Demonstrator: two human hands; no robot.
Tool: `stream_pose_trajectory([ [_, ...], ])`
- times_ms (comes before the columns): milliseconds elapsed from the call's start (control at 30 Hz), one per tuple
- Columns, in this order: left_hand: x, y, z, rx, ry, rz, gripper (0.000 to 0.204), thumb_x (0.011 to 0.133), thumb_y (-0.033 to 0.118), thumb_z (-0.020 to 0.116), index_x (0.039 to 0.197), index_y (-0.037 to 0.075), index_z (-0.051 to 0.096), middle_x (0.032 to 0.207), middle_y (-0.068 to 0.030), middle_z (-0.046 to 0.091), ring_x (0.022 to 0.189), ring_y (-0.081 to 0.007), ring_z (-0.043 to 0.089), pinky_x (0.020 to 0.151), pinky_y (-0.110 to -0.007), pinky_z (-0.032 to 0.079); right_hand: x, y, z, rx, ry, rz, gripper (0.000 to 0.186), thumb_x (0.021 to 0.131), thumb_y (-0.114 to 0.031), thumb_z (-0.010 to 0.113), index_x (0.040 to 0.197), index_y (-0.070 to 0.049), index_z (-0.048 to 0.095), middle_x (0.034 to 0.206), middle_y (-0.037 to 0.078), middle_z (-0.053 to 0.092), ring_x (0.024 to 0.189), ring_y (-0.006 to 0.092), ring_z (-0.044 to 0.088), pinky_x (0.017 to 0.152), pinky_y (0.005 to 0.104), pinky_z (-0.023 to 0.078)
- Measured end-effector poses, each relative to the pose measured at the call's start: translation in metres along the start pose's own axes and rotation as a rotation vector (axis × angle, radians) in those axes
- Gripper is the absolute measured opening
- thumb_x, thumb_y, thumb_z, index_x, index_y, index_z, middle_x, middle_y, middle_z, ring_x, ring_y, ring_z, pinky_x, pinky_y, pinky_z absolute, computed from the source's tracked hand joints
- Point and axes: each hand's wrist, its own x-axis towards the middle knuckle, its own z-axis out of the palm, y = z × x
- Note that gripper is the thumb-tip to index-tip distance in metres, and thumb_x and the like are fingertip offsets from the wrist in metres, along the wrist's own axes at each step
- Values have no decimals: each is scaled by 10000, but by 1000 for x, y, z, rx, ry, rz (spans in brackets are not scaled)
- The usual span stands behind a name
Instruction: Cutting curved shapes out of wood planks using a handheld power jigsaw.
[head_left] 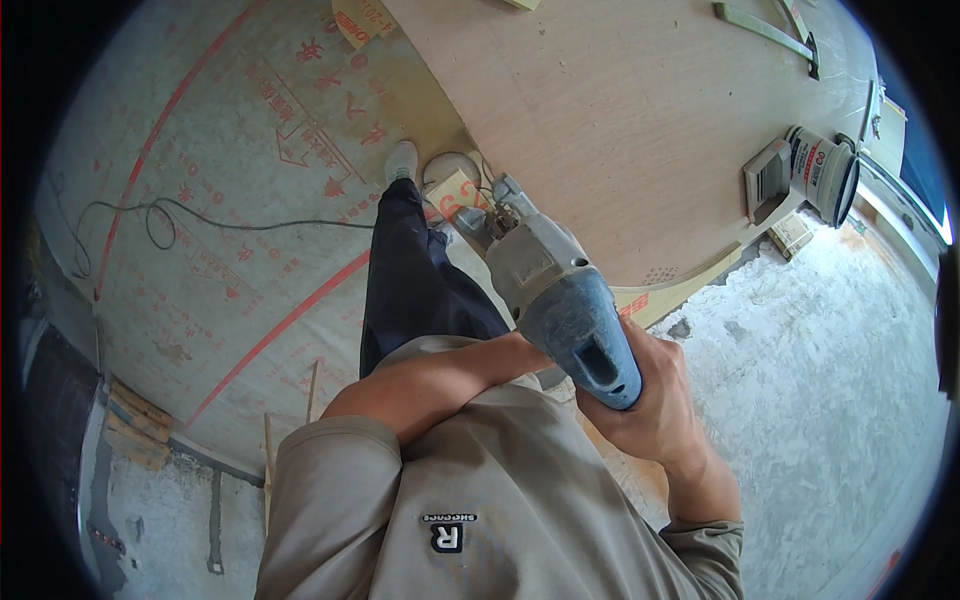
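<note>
A jigsaw (530,260) with a blue rear body and a grey metal front housing is raised in front of my chest, its front pointing away and to the left. My right hand (650,395) wraps round the rear of the blue body from the right side. Across my torso my left forearm reaches to the jigsaw; my left hand (532,352) shows only at the wrist, its fingers hidden behind the tool. The front end of the jigsaw overlaps the edge of a large plywood board (620,130).
On the board stand a white bucket (820,165), a grey box-like piece (767,180) and a hammer-like tool (765,32). A dark cable (250,224) runs over the printed floor sheet (230,130) at left. Rough concrete floor (800,360) lies right; wood strips (138,425) lie lower left.
</note>
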Motion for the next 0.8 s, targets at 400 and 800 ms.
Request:
stream_pose_trajectory([
  [400,-9,-1,3,164,4,57,384,1072,294,574,1395,86,574,1340,-121,633,1249,-195,603,1127,-402,480,3,-3,0,2,-3,3,386,729,-38,736,1106,24,677,817,166,695,723,319,728,741,359,573],
  [800,-13,-2,13,336,-6,106,381,1070,283,574,1397,86,576,1344,-117,632,1252,-189,599,1129,-395,475,-2,-1,0,-13,6,19,427,728,-35,734,1147,20,675,823,170,699,751,332,745,750,364,577],
])
